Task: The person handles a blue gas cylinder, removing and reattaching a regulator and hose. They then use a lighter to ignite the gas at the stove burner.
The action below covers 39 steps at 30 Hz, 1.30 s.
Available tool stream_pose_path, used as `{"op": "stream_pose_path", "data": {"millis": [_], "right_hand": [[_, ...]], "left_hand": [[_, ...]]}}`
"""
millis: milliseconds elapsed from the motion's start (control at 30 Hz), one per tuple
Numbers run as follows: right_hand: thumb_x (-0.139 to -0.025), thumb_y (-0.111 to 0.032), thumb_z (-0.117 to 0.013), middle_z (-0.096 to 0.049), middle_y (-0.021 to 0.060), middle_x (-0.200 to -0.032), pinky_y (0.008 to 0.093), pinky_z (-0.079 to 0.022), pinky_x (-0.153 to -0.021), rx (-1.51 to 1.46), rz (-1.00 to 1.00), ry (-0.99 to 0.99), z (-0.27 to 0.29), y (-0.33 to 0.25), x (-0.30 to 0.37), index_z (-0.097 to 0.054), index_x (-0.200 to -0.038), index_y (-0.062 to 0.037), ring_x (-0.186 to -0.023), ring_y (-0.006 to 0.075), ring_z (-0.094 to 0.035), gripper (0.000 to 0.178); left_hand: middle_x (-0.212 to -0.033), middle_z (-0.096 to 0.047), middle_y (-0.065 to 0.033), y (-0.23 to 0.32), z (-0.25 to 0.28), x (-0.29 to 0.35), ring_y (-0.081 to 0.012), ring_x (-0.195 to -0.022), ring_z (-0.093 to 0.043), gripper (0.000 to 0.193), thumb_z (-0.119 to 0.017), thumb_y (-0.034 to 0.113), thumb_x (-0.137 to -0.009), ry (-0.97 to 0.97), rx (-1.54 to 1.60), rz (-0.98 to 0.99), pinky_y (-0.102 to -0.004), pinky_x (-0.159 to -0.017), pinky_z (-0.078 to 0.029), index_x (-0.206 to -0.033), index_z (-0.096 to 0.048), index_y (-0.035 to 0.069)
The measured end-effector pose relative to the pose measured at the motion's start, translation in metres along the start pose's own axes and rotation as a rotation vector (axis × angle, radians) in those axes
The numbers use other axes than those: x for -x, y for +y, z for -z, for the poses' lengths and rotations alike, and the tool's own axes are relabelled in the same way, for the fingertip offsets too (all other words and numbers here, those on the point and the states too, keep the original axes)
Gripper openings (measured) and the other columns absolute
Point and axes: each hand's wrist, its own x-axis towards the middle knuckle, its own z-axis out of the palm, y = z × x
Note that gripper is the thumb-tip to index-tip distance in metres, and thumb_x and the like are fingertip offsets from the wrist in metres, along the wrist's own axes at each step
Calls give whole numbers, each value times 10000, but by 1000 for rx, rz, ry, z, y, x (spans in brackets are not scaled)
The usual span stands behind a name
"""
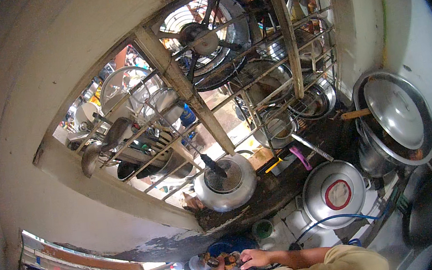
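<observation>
Both hands, left hand (217,268) and right hand (254,259), close together around a small brownish object (227,260), seemingly light, rigid, best pinched by its sides.

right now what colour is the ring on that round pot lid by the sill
Red, on a silver pot lid; the head view shows it best.

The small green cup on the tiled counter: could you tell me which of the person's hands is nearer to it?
Right. The right hand lies just below the small green cup; the left hand sits farther to its lower left, fingers curled around a small brownish object.
</observation>
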Motion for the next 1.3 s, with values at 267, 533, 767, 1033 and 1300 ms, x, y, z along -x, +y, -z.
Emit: {"op": "stream_pose_path", "data": {"millis": [267, 533, 767, 1033, 1300], "right_hand": [[-885, -434, -676, -630, 85, -980, 325, -466, -844, -56, 18, -7, 0, -6, -14, -551, -1067, 9, -947, 168, -580, 495], [-904, -495, -607, -664, 132, -1068, 385, -472, -893, 149, 136, -100, -29, -5, -36, -568, -1263, -44, -999, 239, -607, 578], [-776, -123, -714, -662, 45, -956, 318, -489, -711, -241, -300, -136, -36, -55, -65, -666, -1046, -68, -872, 130, -591, 280], [-607, -208, -880, -702, 48, -995, 356, -490, -823, 61, -366, -33, -80, 74, -111, -668, -1062, -58, -888, 195, -632, 524], [-580, -198, -871, -700, 119, -1029, 384, -509, -844, 132, -172, 195, -131, 56, -113, -638, -1123, -89, -939, 247, -665, 601]], "left_hand": [[-1115, -630, -112, 11, -28, 21, -207, -1005, -589, 430, -523, 405, -987, 149, -427, -176, -348, -867, -470, -1157, -612, 21], [-1211, -613, -120, 7, -8, 24, -235, -1109, -564, 499, -597, 392, -947, 142, -362, -158, -359, -968, -427, -1256, -566, 1], [-933, -643, -62, 12, 39, 37, -150, -819, -571, 436, -718, 308, -856, 167, -496, -368, -304, -737, -471, -1167, -607, 22], [-991, -673, -42, -58, 161, 42, -116, -877, -595, 300, -630, 217, -942, 367, -289, -20, -259, -801, -466, -1132, -644, -14], [-1020, -640, -31, -33, 175, 25, -117, -905, -574, 283, -607, 196, -945, -33, -318, 9, -270, -776, -461, -1153, -604, 3]]}}
